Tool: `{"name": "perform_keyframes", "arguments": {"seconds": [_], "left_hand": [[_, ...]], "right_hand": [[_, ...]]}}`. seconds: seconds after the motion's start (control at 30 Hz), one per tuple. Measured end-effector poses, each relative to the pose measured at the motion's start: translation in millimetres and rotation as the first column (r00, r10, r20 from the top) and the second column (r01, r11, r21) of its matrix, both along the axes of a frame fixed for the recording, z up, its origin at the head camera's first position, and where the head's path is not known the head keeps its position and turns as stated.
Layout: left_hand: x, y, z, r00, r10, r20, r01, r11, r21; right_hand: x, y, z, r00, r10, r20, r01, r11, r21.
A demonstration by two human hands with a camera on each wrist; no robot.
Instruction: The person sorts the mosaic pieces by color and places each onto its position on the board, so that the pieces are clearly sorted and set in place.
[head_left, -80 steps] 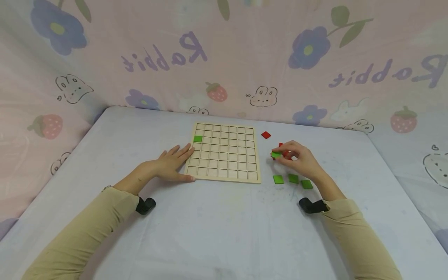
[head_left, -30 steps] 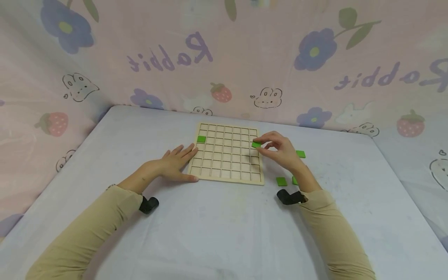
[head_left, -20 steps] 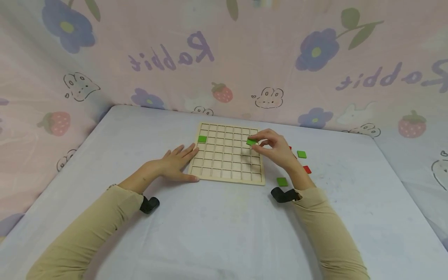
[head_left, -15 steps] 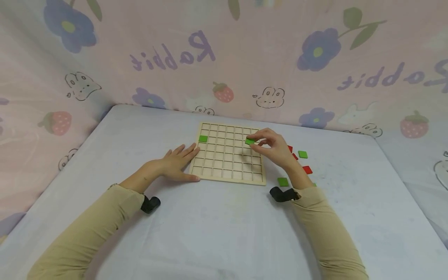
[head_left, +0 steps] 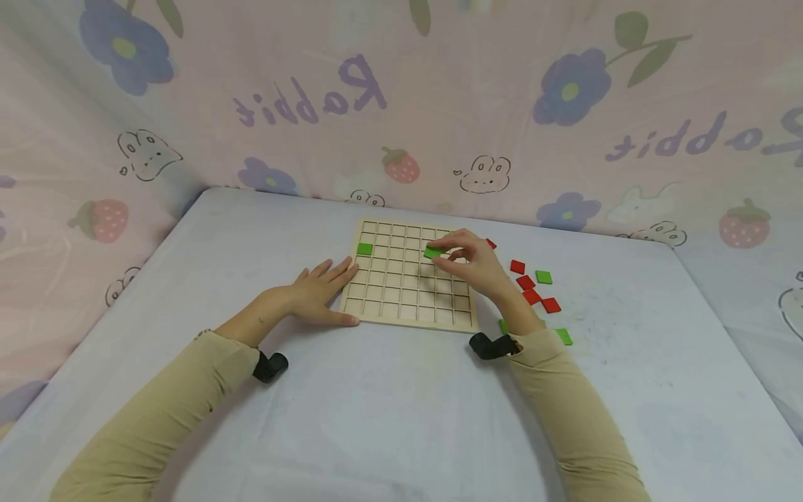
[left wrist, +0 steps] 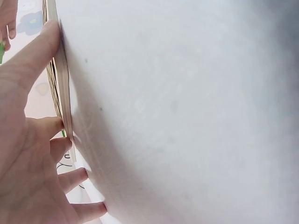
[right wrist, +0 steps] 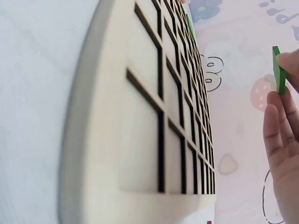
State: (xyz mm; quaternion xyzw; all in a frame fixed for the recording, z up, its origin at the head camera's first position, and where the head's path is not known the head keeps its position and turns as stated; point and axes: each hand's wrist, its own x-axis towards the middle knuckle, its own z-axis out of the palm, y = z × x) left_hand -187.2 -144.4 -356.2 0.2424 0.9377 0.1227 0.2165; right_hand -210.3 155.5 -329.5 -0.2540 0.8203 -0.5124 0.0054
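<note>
A pale wooden grid board (head_left: 401,323) lies flat on the table, divided into small square cells. One green square tile (head_left: 364,249) sits in a cell near its left edge. My left hand (head_left: 316,296) rests at the board's left side with fingers spread, thumb and fingertips touching the edge, as the left wrist view also shows. My right hand (head_left: 473,263) pinches another green tile (head_left: 431,252) between thumb and fingers above the board's upper right part. In the right wrist view this pinched tile (right wrist: 279,72) is held clear of the cells.
Several red tiles (head_left: 525,282) lie scattered on the table right of the board. Loose green tiles (head_left: 544,277) lie among and below them, some partly hidden by the right forearm. A patterned cloth (head_left: 414,104) hangs behind the white table (head_left: 389,404).
My right hand has carried a green tile from the loose tiles leftward over the board. More red tiles show behind it now. My left hand has stayed at the board's edge.
</note>
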Motion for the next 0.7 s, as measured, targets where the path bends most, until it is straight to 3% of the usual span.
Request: {"name": "perform_keyframes", "arguments": {"seconds": [0.37,0.7], "left_hand": [[-0.3,-0.6,-0.2,1.0,0.002,0.001,-0.002,1.0,0.008],[-1.8,-0.4,-1.3,1.0,-0.004,-0.005,0.004,1.0,-0.009]], "right_hand": [[-5.1,-12.5,-0.5,1.0,-0.007,0.012,0.007,0.999,0.036],[-33.2,-18.1,-29.6,1.0,-0.007,0.015,0.006,0.999,0.045]]}}
